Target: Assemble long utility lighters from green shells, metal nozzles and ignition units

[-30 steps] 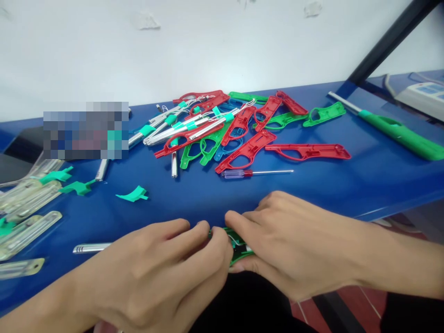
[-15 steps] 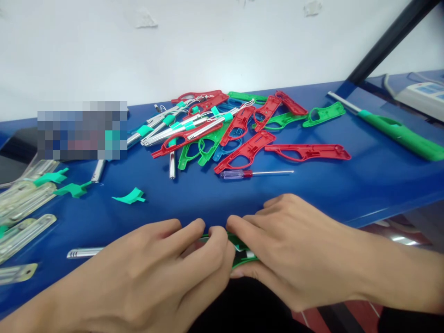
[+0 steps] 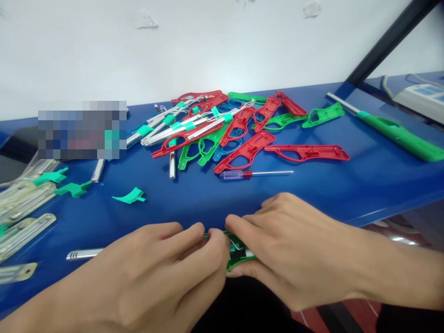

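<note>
A white wall (image 3: pixel 215 51) rises behind a glossy blue table (image 3: pixel 319 194), with a black bar (image 3: pixel 388 46) slanting at the right and red floor tiles (image 3: pixel 360 305) below the edge. Both hands meet at the near edge, nearly closed around 1 green lighter shell (image 3: pixel 241 265): the left hand (image 3: pixel 166 273) grasps it with curled fingers, their tips hidden, and the right hand (image 3: pixel 294 249) pinches its other end between thumb and fingers. A slotted, shiny metal tube (image 3: pixel 83 254) shows beyond the left hand; its join is hidden. Farther back, a smooth green lighter (image 3: pixel 402 135) lies at the right, and red plastic shells (image 3: pixel 307 151) with looped openings heap near metal tubes wrapped in teal tape. Closer in are 1 screwdriver (image 3: pixel 236 174) with a translucent purple handle and a curled teal scrap (image 3: pixel 131 196). Inside the held shell, a thin white wire (image 3: pixel 237 243) bends.
</note>
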{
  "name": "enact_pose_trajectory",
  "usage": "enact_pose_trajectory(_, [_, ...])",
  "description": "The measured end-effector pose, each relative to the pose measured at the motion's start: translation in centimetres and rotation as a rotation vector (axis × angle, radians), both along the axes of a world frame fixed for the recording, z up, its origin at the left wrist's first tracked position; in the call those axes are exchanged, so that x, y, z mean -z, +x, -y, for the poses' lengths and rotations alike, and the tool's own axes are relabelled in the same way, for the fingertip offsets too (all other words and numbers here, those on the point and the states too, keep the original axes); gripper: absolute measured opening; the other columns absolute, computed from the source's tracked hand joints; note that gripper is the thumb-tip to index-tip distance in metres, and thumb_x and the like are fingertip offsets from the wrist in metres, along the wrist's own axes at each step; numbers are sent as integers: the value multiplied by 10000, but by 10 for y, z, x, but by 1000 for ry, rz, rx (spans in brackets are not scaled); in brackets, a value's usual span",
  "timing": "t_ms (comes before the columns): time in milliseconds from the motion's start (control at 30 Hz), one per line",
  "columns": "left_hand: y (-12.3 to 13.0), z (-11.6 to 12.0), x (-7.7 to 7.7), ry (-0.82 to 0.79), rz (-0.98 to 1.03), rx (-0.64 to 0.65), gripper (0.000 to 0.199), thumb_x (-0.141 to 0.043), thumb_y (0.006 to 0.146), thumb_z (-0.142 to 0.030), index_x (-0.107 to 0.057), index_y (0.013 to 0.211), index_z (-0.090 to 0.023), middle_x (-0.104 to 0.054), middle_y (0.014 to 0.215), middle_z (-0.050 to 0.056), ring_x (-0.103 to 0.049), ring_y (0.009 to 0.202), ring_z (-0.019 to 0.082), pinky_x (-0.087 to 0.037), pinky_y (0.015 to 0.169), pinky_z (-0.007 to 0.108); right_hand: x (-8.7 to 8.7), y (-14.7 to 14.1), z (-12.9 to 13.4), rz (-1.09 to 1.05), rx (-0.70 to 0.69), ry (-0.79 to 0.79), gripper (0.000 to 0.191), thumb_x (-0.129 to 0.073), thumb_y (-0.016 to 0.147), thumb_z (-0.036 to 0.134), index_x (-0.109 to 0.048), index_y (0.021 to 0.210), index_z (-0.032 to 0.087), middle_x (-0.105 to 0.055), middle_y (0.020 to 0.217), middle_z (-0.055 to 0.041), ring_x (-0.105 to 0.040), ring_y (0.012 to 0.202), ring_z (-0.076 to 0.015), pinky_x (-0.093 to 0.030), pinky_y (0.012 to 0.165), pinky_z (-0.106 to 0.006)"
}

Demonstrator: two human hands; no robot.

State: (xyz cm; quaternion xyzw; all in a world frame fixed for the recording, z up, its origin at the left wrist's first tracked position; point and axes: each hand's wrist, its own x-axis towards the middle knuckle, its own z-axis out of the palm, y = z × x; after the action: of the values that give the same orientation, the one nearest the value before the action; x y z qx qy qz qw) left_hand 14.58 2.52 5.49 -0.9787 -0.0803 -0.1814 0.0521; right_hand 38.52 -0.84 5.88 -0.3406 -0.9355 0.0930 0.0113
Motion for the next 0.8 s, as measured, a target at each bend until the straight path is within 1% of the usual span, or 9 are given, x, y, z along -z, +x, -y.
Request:
enact_pose_trajectory(133, [-2,1,1,1,-18,4,374,-435,1080,-229,-757,891,-251,-737,1046,-34,-591,787,132,-448,635,320,-2,0,0,12,-7,-10,264,-559,1073,421,-614,919,213,-723,809,-13,-476,489,-159,-116,539,-372])
enact_pose_trajectory(267, [-2,1,1,-6,-8,7,365,-438,1070,-239,-759,896,-254,-736,1037,-32,-578,758,132,-433,607,328,-1,0,0,28,-2,-20,260,-553,1075,433,-616,955,211,-738,823,-13,-492,492,-167,-119,537,-371])
enact_pose_trajectory(500, [3,-2,2,-34,18,-10,437,-363,1078,-168,-724,844,-241,-737,1004,-44,-559,710,122,-413,577,333,2,1,-2,-33,11,0,276,-551,1075,447,-605,937,214,-716,807,1,-510,490,-190,-139,522,-383])
enact_pose_trajectory(567, [3,-1,3,-44,27,-25,413,-387,1063,-154,-730,851,-242,-737,1007,-48,-551,697,114,-421,585,328,2,1,-1,-40,15,-6,274,-558,1073,446,-602,942,210,-722,810,-2,-519,493,-186,-142,524,-381])
enact_pose_trajectory(633, [3,0,2,-33,22,-30,372,-432,1056,-175,-738,857,-248,-736,1008,-52,-556,704,110,-430,594,329,3,1,0,-47,27,-14,277,-558,1075,449,-602,951,205,-729,822,-7,-533,501,-179,-144,528,-376])
enact_pose_trajectory(800, [-2,-1,1,46,-40,17,289,-483,1051,-225,-741,922,-244,-735,1019,-41,-569,707,124,-431,572,326,2,3,1,-45,53,-30,298,-537,1084,465,-588,951,203,-722,792,-4,-573,516,-176,-153,534,-374])
